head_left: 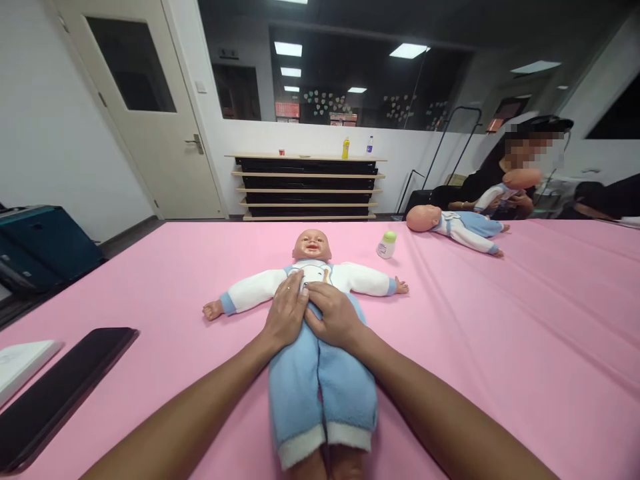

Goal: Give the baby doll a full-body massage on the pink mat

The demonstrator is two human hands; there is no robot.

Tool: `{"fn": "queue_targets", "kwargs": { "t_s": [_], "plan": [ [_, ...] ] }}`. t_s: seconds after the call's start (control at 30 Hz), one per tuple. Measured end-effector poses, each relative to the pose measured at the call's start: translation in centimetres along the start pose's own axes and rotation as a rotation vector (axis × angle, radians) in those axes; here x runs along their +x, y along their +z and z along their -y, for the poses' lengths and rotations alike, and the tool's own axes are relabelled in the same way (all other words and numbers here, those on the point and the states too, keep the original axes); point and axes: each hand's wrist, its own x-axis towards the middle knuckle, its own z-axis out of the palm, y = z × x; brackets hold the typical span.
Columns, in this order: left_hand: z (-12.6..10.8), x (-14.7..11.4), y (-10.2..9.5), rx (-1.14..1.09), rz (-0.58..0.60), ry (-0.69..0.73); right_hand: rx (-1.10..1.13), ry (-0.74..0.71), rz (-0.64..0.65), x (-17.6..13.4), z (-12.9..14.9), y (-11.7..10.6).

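A baby doll [323, 387] lies on its back on the pink table cover [450, 373], head away from me and arms spread wide. It wears a white top with an animal print and light blue trousers. My left hand [287, 308] rests flat on the doll's belly, a ring on one finger. Beside it, my right hand [333, 313] lies flat on the same spot, its fingertips meeting the left hand. Neither hand grips the clothing. Past the doll's outstretched arm stands a small white bottle [385, 247] with a green cap.
A second doll [463, 227] lies at the back right, near a seated person [505, 160] holding another doll. At the left edge are a black phone-like slab [65, 393] and a white box [23, 367]. A low shelf [307, 180] stands behind the table.
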Motion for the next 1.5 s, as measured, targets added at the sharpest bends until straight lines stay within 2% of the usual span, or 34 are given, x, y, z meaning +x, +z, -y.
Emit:
{"fn": "queue_targets", "kwargs": {
  "t_s": [0.3, 0.5, 0.67, 0.77, 0.9, 1.1, 1.23, 1.33, 1.5],
  "plan": [
    [1.8, 0.4, 0.5, 0.038, -0.025, 0.113, -0.086, 0.091, -0.014, 0.4, -0.6, 0.4],
    [-0.1, -0.3, -0.1, 0.086, -0.064, 0.145, -0.099, 0.193, -0.043, 0.1, -0.7, 0.5],
    [-1.0, -0.4, -0.7, 0.167, -0.054, 0.340, -0.128, 0.286, -0.037, -0.4, -1.4, 0.8],
    [-1.2, -0.3, -1.2, 0.169, 0.036, 0.446, -0.146, 0.273, -0.030, -0.8, -1.7, 1.0],
    [-1.4, 0.1, -1.3, 0.096, 0.137, 0.385, -0.158, 0.244, -0.068, -0.8, -1.8, 1.2],
    [0.1, 0.5, -0.3, -0.007, 0.083, 0.176, -0.072, 0.101, -0.179, -0.1, -0.3, 0.4],
    [0.7, 0.4, 0.1, -0.055, 0.032, 0.088, 0.000, 0.000, -0.054, 0.1, 0.2, 0.0],
    [0.2, 0.1, -0.1, -0.034, -0.031, 0.113, 0.029, -0.010, 0.010, 0.4, 0.1, 0.0],
    [-1.2, -0.5, -0.8, 0.064, -0.078, 0.307, -0.004, 0.076, 0.047, 0.7, -0.5, 0.3]
  ]
}}
